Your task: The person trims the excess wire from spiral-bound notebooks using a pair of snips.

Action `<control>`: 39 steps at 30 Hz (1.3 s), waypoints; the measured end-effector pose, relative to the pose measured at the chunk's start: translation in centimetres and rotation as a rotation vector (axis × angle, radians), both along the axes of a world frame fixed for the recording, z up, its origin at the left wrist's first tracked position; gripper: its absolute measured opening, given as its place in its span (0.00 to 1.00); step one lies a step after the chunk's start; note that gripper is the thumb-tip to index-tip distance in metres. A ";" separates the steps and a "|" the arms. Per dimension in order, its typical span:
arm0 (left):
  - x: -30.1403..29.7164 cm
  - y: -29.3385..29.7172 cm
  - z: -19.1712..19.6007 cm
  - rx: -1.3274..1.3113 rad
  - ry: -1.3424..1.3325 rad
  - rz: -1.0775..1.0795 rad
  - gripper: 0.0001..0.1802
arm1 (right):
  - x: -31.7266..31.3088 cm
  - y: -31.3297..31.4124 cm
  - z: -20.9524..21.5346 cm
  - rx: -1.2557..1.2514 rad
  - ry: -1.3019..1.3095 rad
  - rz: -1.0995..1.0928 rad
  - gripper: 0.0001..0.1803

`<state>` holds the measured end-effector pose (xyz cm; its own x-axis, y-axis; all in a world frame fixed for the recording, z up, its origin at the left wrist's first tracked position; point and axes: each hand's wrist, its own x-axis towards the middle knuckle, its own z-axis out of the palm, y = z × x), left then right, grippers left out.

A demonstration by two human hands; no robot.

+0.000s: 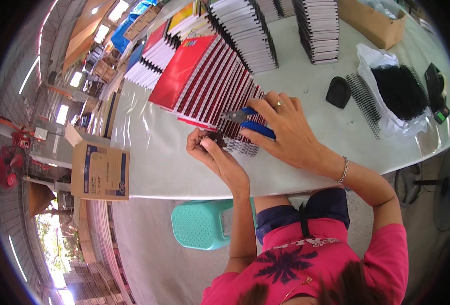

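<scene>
A fanned row of red-covered notebooks [204,76] with wire spiral bindings lies on the white table [159,152]. My left hand [212,150] pinches the end of the wire binding [240,146] on the nearest notebook at the row's front end. Just to the right, my right hand [283,127] rests on the notebooks, holding blue-handled pliers [247,121]. The pliers' metal jaws point left toward my left fingers. A ring and a bracelet are on the right hand and wrist.
Stacks of black-and-white notebooks [319,30] stand at the back beside a cardboard box [372,23]. A white bag of black wire coils [397,91], a loose coil [364,101], a black tape dispenser [436,91] and a small black object [338,91] lie right. A teal stool [199,223] and a cardboard carton [100,170] sit below the table edge.
</scene>
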<state>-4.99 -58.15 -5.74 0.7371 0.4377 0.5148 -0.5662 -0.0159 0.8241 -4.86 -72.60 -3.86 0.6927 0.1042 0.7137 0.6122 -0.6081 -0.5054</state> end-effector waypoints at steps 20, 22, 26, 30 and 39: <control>-0.9 0.6 -0.9 0.082 0.028 -0.110 0.17 | -1.1 0.1 -0.6 -0.150 -0.054 -0.055 0.27; -0.9 0.6 -0.9 0.085 0.027 -0.112 0.17 | -1.1 0.1 -0.6 -0.153 -0.058 -0.068 0.27; -0.9 0.2 -0.7 0.083 0.013 -0.109 0.16 | -1.0 0.0 -0.7 -0.166 -0.052 -0.077 0.27; -1.1 0.0 -0.2 0.102 -0.003 -0.098 0.16 | -1.0 0.2 -0.6 -0.166 -0.020 -0.063 0.27; -0.8 0.3 -0.9 0.126 0.013 -0.073 0.16 | -1.0 0.4 -0.5 -0.134 0.009 -0.087 0.24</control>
<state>-5.83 -57.84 -6.66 0.7717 0.3149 0.5526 -0.5588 -0.0790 0.8255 -5.84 -72.17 -4.35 0.7094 0.1377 0.6913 0.5504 -0.7209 -0.4212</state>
